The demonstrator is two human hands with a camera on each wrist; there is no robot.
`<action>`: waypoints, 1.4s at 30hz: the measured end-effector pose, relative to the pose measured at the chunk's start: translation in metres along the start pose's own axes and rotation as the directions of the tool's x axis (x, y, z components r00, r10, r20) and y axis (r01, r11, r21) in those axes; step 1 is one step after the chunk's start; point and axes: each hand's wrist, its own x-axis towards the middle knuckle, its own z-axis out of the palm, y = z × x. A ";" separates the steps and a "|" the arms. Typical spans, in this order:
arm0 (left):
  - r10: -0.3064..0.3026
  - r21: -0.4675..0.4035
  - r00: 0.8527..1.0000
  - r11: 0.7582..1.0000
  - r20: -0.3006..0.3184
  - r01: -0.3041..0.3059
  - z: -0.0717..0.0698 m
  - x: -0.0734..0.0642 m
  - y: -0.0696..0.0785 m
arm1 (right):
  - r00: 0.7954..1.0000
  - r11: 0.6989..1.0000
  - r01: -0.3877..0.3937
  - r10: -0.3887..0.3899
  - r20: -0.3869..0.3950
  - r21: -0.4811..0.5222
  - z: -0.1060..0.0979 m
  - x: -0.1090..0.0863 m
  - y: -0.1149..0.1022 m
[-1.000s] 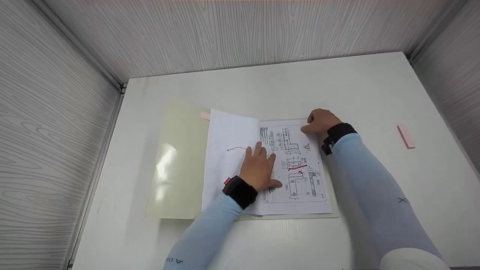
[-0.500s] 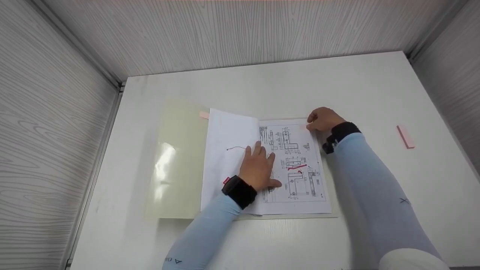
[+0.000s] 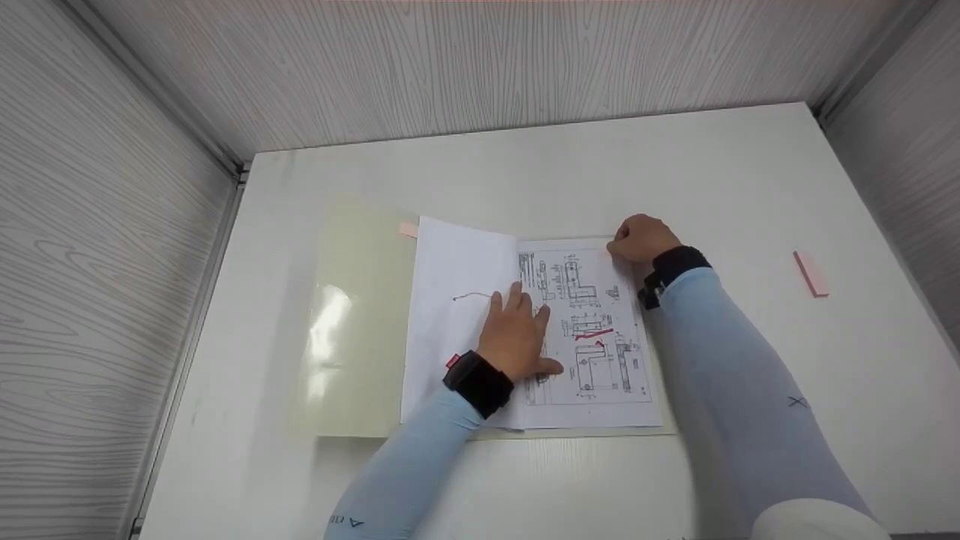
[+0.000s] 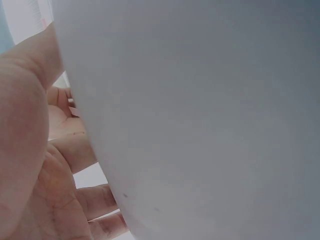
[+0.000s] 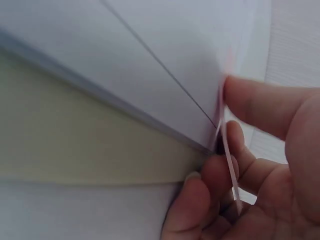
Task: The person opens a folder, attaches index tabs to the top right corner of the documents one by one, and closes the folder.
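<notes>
A pale green folder (image 3: 360,322) lies spread out with sheets of paper inside. With fingers spread, my left hand (image 3: 517,341) rests on the pages by the fold, beside a technical drawing (image 3: 592,330) marked in red. In the left wrist view, a turned white page (image 4: 200,120) covers most of the picture and hides its fingertips. My right hand (image 3: 645,240) is at the drawing's far right corner. The right wrist view shows it pinching a pink sticky note (image 5: 231,170) against the sheet's edge between thumb and fingers.
A pad of pink sticky notes (image 3: 811,274) lies on the white table (image 3: 570,180) at the right. Another pink tab (image 3: 409,230) sticks out from the turned page at the left. Wood-grain panels (image 3: 480,67) stand behind and at both sides.
My right hand has shifted slightly right along the drawing's corner, then back left. The left hand stays in place on the pages.
</notes>
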 end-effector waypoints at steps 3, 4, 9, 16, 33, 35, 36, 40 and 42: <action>-0.004 -0.012 1.000 1.000 0.010 0.004 -0.001 0.000 0.000 | 1.000 1.000 0.016 -0.016 0.019 0.002 -0.002 0.001 0.002; -0.005 -0.015 1.000 1.000 0.013 0.005 -0.001 -0.001 -0.001 | 1.000 1.000 0.015 -0.015 0.026 0.007 -0.002 0.001 0.003; -0.009 -0.014 1.000 1.000 0.013 0.009 -0.001 -0.001 0.000 | 0.999 0.999 -0.032 0.032 0.019 0.029 0.000 0.000 -0.001; -0.013 -0.020 1.000 1.000 0.007 0.013 0.000 0.000 -0.001 | 0.998 0.998 -0.063 0.063 0.003 0.011 0.005 -0.002 -0.009; -0.014 -0.043 1.000 0.999 0.021 0.015 -0.002 0.001 0.000 | 0.998 0.999 -0.045 0.045 0.043 -0.009 0.002 -0.001 -0.004; -0.011 -0.048 1.000 0.999 0.025 0.012 -0.001 0.001 0.000 | 0.998 0.999 -0.035 0.036 0.059 -0.015 0.002 -0.001 -0.002; -0.009 -0.051 1.000 0.999 0.027 0.010 -0.001 0.001 0.001 | 0.997 0.999 -0.033 0.034 0.072 -0.012 0.002 -0.001 0.000; -0.006 -0.042 1.000 0.999 0.024 0.007 0.000 0.001 0.000 | 0.993 1.000 -0.016 0.016 0.115 -0.004 0.001 0.000 0.006; -0.008 -0.041 1.000 0.999 0.017 0.009 0.000 0.001 0.000 | 0.993 1.000 0.009 -0.007 0.117 -0.010 0.000 0.002 0.009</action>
